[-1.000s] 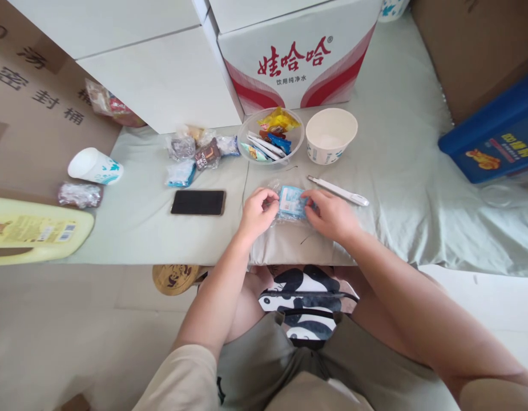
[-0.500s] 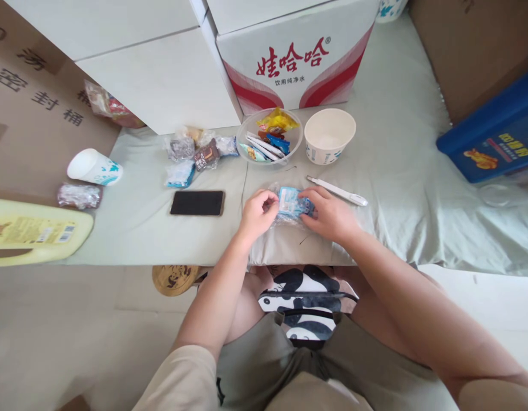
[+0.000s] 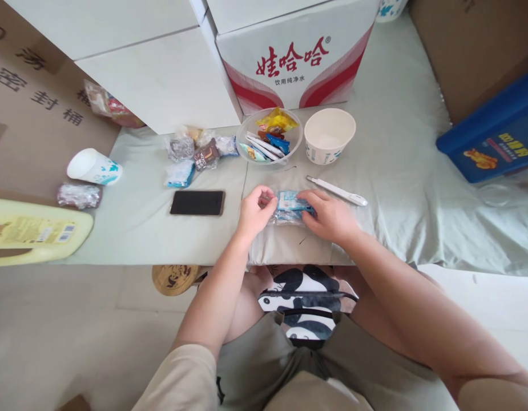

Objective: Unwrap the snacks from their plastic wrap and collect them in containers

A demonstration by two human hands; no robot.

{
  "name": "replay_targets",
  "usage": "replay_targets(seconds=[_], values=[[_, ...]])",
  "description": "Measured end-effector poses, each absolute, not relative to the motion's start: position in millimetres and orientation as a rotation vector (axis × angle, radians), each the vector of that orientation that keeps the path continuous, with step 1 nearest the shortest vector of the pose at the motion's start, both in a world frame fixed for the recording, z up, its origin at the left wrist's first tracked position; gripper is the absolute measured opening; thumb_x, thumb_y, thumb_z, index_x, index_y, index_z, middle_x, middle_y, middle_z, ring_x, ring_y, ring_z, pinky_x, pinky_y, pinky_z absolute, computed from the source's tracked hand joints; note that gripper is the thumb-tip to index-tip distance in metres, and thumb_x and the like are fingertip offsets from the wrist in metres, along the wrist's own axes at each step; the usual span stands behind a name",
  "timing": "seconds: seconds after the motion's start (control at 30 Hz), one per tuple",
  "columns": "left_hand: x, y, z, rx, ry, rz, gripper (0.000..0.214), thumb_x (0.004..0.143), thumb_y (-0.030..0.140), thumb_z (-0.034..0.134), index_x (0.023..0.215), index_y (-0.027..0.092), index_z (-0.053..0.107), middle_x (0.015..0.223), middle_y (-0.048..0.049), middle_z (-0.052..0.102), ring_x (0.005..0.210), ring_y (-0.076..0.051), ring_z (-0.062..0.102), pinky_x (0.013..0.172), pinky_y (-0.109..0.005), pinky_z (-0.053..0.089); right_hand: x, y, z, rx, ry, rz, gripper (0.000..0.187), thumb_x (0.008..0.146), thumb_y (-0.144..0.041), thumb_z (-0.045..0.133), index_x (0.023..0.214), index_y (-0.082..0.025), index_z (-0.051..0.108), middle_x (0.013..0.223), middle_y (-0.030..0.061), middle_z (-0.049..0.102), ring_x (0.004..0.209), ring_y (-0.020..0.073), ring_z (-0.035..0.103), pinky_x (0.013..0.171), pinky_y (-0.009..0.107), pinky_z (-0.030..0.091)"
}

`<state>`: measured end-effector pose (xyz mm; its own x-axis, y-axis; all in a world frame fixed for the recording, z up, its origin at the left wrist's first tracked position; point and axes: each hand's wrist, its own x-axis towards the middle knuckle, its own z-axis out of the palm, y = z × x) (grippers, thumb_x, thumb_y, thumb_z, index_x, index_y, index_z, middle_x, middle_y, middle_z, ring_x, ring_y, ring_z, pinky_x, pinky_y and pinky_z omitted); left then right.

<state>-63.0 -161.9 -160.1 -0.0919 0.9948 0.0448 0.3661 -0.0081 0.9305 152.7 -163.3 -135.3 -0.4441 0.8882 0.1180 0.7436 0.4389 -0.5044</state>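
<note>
On the cloth-covered surface lies a small blue-and-white packet (image 3: 289, 200) with crinkled clear plastic wrapping (image 3: 285, 219) around and under it. My left hand (image 3: 258, 210) is closed in a pinch on the left edge of that wrapping; its thumb and index fingertips meet. My right hand (image 3: 330, 214) grips the packet's right end, with the fingers over the top and the thumb at the near side. Just beyond the right hand rests a white utility knife (image 3: 337, 190), touched by neither hand. What lies under the right fingers is hidden.
A clear bowl (image 3: 270, 137) of snack packets and a white paper bowl (image 3: 330, 137) stand behind. To the left are a black phone (image 3: 197, 202), wrapped snacks (image 3: 199, 153) and a tipped paper cup (image 3: 95, 167). A white-and-red carton (image 3: 295, 63) borders the back; a blue container (image 3: 495, 131) is right.
The blue packet's upper part now lies folded flatter, with more clear wrapping showing along its near side. My left fingers have shifted slightly; the right hand has moved very little.
</note>
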Motion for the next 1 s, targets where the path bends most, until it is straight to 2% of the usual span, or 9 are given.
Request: replay_targets(seconds=[0.1, 0.23, 0.47, 0.6, 0.67, 0.77, 0.87, 1.0], values=[[-64.0, -163.7, -158.1, 1.538, 1.63, 1.081, 0.026, 0.079, 0.029, 0.073, 0.102, 0.02, 0.065, 0.107, -0.0051, 0.067, 0.075, -0.011, 0.062, 0.067, -0.024, 0.05, 152.4, -162.6, -135.4, -1.374, -2.313, 0.558, 0.038, 0.091, -0.027, 0.052, 0.126, -0.024, 0.066, 0.128, 0.0061, 0.072, 0.076, 0.02, 0.068, 0.064, 0.034, 0.049], [-66.3, -167.3, -153.9, 1.633, 1.603, 0.991, 0.043, 0.078, 0.028, 0.074, 0.119, 0.021, 0.064, 0.124, -0.011, 0.064, 0.11, -0.022, 0.064, 0.07, -0.024, 0.054, 151.9, -161.6, -135.9, -1.381, -2.277, 0.557, 0.036, 0.094, -0.028, 0.049, 0.125, -0.023, 0.066, 0.123, 0.0062, 0.073, 0.085, 0.0231, 0.07, 0.068, 0.035, 0.05], [-73.3, -171.1, -155.2, 1.84, 1.345, 0.809, 0.064, 0.069, 0.004, 0.067, 0.13, 0.023, 0.06, 0.141, -0.0125, 0.057, 0.122, -0.024, 0.063, 0.089, -0.032, 0.06, 150.9, -161.4, -136.7, -1.379, -2.293, 0.566, 0.036, 0.092, -0.029, 0.051, 0.125, -0.023, 0.065, 0.128, 0.0068, 0.071, 0.08, 0.0221, 0.069, 0.064, 0.035, 0.048], [-76.1, -172.9, -161.0, 1.939, 1.357, 0.789, 0.072, 0.068, -0.002, 0.062, 0.134, 0.026, 0.059, 0.145, -0.0123, 0.053, 0.136, -0.028, 0.055, 0.108, -0.042, 0.054, 150.3, -161.4, -137.2, -1.383, -2.287, 0.587, 0.036, 0.093, -0.029, 0.05, 0.125, -0.023, 0.065, 0.128, 0.0069, 0.072, 0.073, 0.0202, 0.067, 0.063, 0.035, 0.048], [-76.1, -173.5, -161.8, 2.023, 1.464, 0.776, 0.069, 0.07, -0.003, 0.062, 0.132, 0.026, 0.062, 0.143, -0.012, 0.056, 0.14, -0.03, 0.051, 0.115, -0.048, 0.047, 150.1, -161.6, -137.7, -1.389, -2.288, 0.586, 0.036, 0.093, -0.029, 0.051, 0.125, -0.023, 0.065, 0.129, 0.0073, 0.071, 0.074, 0.0204, 0.067, 0.064, 0.035, 0.048], [-74.6, -173.3, -160.1, 2.054, 1.576, 0.811, 0.053, 0.078, 0.003, 0.063, 0.126, 0.024, 0.066, 0.134, -0.0116, 0.062, 0.133, -0.029, 0.057, 0.116, -0.05, 0.045, 149.9, -161.9, -137.8, -1.386, -2.29, 0.571, 0.035, 0.093, -0.03, 0.052, 0.125, -0.023, 0.064, 0.131, 0.0077, 0.07, 0.083, 0.0227, 0.07, 0.066, 0.035, 0.049], [-71.9, -172.1, -157.5, 2.008, 1.544, 0.894, 0.041, 0.083, 0.008, 0.063, 0.121, 0.022, 0.066, 0.129, -0.0111, 0.066, 0.123, -0.025, 0.063, 0.109, -0.044, 0.051, 150.0, -162.0, -136.9, -1.381, -2.28, 0.599, 0.037, 0.091, -0.034, 0.056, 0.126, -0.023, 0.063, 0.132, 0.0081, 0.069, 0.09, 0.0245, 0.07, 0.069, 0.035, 0.05], [-66.0, -171.6, -157.2, 1.943, 1.492, 0.976, 0.032, 0.086, 0.012, 0.063, 0.116, 0.022, 0.068, 0.128, -0.0109, 0.064, 0.117, -0.022, 0.065, 0.095, -0.035, 0.058, 150.7, -161.9, -136.2, -1.417, -2.271, 0.642, 0.042, 0.087, -0.037, 0.061, 0.127, -0.023, 0.062, 0.131, 0.0089, 0.068, 0.088, 0.025, 0.071, 0.069, 0.036, 0.051]])
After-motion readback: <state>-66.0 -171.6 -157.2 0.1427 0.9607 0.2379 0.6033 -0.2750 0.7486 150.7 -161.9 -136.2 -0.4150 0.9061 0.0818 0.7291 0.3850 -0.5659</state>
